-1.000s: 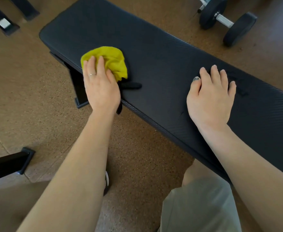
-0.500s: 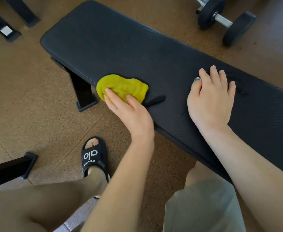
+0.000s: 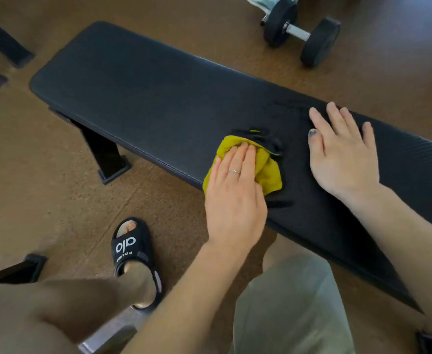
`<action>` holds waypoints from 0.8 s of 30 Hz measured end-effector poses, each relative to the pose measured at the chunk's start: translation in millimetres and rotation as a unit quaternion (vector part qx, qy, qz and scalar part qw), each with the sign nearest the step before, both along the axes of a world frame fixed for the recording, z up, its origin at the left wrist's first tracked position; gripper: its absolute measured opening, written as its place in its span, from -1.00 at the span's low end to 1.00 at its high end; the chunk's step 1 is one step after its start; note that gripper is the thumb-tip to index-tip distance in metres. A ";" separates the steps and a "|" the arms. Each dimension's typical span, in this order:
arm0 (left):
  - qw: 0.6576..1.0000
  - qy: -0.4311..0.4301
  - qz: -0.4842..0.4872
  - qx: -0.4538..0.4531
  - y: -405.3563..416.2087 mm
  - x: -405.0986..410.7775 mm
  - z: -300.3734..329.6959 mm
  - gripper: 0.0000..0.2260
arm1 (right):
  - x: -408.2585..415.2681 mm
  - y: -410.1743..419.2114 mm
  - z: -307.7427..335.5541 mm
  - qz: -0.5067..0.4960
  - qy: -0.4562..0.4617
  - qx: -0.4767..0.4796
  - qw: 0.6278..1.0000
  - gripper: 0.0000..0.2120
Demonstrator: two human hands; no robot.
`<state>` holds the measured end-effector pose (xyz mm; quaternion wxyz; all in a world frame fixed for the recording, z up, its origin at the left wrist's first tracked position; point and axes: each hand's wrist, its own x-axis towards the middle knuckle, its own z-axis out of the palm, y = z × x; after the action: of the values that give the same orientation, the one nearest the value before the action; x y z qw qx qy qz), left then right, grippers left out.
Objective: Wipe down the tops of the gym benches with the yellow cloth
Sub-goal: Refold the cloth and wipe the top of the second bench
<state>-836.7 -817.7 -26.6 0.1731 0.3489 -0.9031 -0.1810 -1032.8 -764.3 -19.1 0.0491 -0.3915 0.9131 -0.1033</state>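
A long black padded gym bench (image 3: pixel 158 98) runs from upper left to lower right. The yellow cloth (image 3: pixel 269 172) lies bunched on its near edge, about mid-length. My left hand (image 3: pixel 235 198) presses flat on the cloth with straight fingers, a ring on one finger. My right hand (image 3: pixel 342 154) rests flat on the bench top just right of the cloth, fingers spread. A dark strap or tag shows on the pad beside the cloth.
A black dumbbell (image 3: pixel 301 34) lies on the brown floor beyond the bench. The bench leg (image 3: pixel 105 154) stands at the left. My foot in a black slide sandal (image 3: pixel 135 261) is on the floor near it. Dark frame feet (image 3: pixel 2 44) sit at the far left.
My left hand has slid the cloth rightward along the near side of the bench, from the left end to mid-length beside my right hand. The right hand stayed planted.
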 end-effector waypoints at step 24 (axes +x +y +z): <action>0.952 -0.222 -0.190 -0.086 -101.8 -106.8 12.1 -0.47 | 0.5 -4.2 -10.2 -0.018 0.050 -0.027 0.998 -0.45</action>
<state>-943.5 -919.5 -14.5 -0.0399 0.1856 -0.9805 -0.0503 -1032.3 -768.5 -29.3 -0.0089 -0.3807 0.9181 -0.1097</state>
